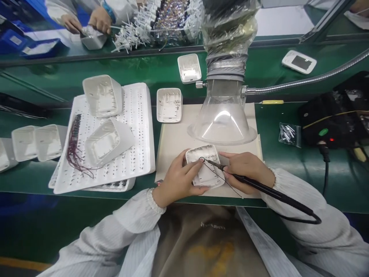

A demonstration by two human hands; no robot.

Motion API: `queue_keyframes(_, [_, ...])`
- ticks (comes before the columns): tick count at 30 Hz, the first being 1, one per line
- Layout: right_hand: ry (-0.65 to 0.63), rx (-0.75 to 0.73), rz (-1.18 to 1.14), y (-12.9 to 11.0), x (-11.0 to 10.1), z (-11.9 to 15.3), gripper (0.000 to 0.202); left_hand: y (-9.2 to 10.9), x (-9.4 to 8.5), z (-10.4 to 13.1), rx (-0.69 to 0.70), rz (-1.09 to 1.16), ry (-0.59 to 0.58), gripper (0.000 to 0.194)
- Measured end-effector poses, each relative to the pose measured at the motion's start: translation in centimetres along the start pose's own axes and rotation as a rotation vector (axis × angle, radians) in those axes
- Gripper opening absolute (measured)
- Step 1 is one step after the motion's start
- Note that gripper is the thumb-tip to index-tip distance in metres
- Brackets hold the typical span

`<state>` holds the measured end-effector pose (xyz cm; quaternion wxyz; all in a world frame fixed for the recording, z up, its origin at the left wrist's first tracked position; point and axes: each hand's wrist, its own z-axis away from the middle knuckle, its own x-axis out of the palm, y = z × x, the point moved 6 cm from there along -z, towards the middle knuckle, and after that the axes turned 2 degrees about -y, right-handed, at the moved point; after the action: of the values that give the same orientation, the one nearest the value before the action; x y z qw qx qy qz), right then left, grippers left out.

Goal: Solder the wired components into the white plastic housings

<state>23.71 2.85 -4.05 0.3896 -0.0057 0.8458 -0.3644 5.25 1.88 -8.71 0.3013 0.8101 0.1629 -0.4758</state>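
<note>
Brown cloth (213, 238) is worn closest, and past it a white case (212, 177) is held open side up on the tan sheet (175, 140), just below the clear hood (226, 125). The case is gripped at its side by the left hand (180, 179), and a little round part (202, 159) is touched by a fingertip inside it. A black soldering pen (268, 189) is pinched in the right hand (246, 169), with its tip put right by that part. A thin wire (233, 189) is trailed out over the edge. It looks as if the part is being joined or fixed. For that, the case seems to need to be kept still, the tip moved softly, and the fingers kept off the hot end.
</note>
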Motion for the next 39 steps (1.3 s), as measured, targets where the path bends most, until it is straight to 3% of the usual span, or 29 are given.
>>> queue_keyframes(13, [-0.024,0.009,0.070,-0.6,1.2,-0.1,0.029,0.6,0.2,-0.5,0.008,-0.059,0.039,0.061])
queue_keyframes(19, [-0.107,-0.008,0.053,-0.2,1.8,0.8,0.038,0.6,0.3,-0.5,-0.010,-0.040,0.045,0.058])
queue_keyframes(39, [-0.027,-0.061,0.180,-0.5,2.3,0.5,0.029,1.4,-0.3,-1.2,0.068,-0.070,0.122,0.055])
